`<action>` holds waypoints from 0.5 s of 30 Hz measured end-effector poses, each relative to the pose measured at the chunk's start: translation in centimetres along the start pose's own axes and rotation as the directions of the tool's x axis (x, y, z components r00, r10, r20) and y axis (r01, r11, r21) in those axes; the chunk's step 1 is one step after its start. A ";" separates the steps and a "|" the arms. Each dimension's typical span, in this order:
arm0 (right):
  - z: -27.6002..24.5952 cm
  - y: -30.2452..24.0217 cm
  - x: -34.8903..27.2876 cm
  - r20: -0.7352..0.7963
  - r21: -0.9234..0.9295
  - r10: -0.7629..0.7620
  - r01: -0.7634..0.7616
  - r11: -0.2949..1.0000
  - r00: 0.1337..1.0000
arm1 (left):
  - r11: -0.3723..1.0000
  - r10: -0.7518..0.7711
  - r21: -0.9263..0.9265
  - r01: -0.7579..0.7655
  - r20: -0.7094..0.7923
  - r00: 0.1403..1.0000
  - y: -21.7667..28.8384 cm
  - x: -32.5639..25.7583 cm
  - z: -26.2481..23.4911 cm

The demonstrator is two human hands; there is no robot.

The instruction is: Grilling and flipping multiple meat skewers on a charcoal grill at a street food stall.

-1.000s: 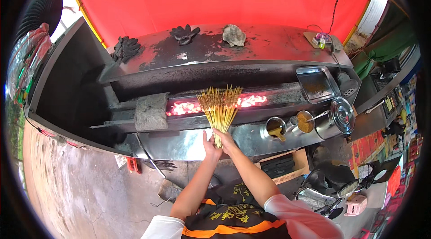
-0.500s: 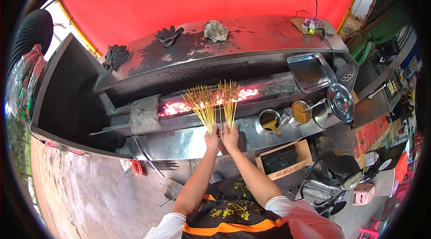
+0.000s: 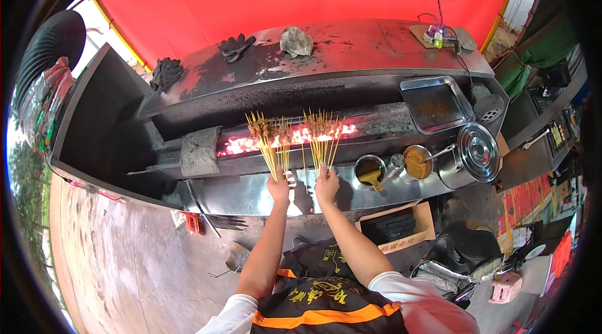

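Skewers: Two bunches of thin, pale-yellow sticks, threaded at the far ends with small brown pieces of meat, extend over the fire.
Left bunch (image 3: 266, 133): The sticks fan out unevenly, some leaning far left and others nearly straight; browned meat crowds below the bare, pointed tips.
Right bunch (image 3: 321, 128): A tighter spread, its reddish-brown meat packed close and its tips bristling at the far side.
Lone stick (image 3: 305, 164): One slender skewer shows between the bunches; which hand has it cannot be told.
Left hand (image 3: 278, 186): Bare fingers close around the near ends of the left bunch.
Right hand (image 3: 326, 186): Likewise closed, gripping the right bunch by its near ends, apart from the left hand.
Coals (image 3: 238, 145): A bed glows orange-red and white beneath the meat, in the trough of a long metal grill (image 3: 244, 196).
Seasonings: At the right, near side, a dark-sauced container holds a yellow brush (image 3: 372, 177); beside it, a metal container holds orange-brown powder (image 3: 416, 163).
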State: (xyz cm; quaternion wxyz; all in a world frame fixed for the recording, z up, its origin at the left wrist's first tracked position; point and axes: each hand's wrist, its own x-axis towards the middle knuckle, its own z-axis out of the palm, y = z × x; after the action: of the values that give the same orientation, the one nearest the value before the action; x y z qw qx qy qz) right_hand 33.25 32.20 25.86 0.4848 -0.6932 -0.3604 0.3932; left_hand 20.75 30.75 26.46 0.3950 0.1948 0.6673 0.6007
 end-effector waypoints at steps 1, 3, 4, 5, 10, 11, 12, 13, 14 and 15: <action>-0.2 -0.6 -0.2 0.046 0.115 0.077 -0.082 0.990 0.996 | 1.000 0.009 -0.017 -0.009 -0.018 1.000 -0.2 0.7 -0.8; -0.3 0.0 0.7 0.029 0.115 0.057 -0.060 0.992 0.998 | 0.999 0.018 -0.037 -0.019 -0.039 0.999 -0.2 1.4 -1.5; -0.6 0.6 1.2 0.000 0.111 0.044 -0.044 0.993 0.999 | 0.999 0.033 -0.016 -0.034 -0.051 0.998 0.1 1.5 -1.5; -1.0 1.3 1.7 -0.114 -0.011 -0.077 0.077 0.997 0.991 | 0.999 0.049 0.005 -0.048 -0.063 0.997 0.4 1.4 -1.6; -3.2 -1.0 1.8 -0.162 0.168 -0.034 0.061 0.984 0.986 | 0.985 0.132 0.129 -0.114 -0.144 0.981 0.8 2.3 -4.2; -3.6 -1.7 1.8 -0.279 0.037 -0.222 0.242 0.970 0.934 | 0.978 0.146 0.172 -0.121 -0.141 0.979 0.9 2.4 -4.7; -4.0 -3.0 1.7 -0.368 -0.112 -0.412 0.400 0.910 0.834 | 0.968 0.161 0.213 -0.130 -0.136 0.978 1.1 2.5 -4.8; -4.4 -4.6 1.0 -0.314 -0.113 -0.478 0.468 0.876 0.820 | 0.970 0.163 0.202 -0.135 -0.125 0.979 1.1 2.6 -5.2; -4.3 -5.8 0.3 -0.307 -0.114 -0.485 0.475 0.873 0.819 | 0.971 0.162 0.196 -0.134 -0.132 0.978 1.0 2.6 -5.7; -4.2 -7.0 -0.3 -0.202 -0.074 -0.576 0.574 0.815 0.792 | 0.999 0.036 0.026 -0.033 -0.086 0.996 0.9 2.5 -5.8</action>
State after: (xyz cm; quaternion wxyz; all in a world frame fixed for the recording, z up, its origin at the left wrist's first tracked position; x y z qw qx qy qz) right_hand 36.09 32.18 33.53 0.6143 -0.5913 -0.5011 0.1484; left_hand 14.62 29.03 26.43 0.3527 0.1849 0.6878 0.6069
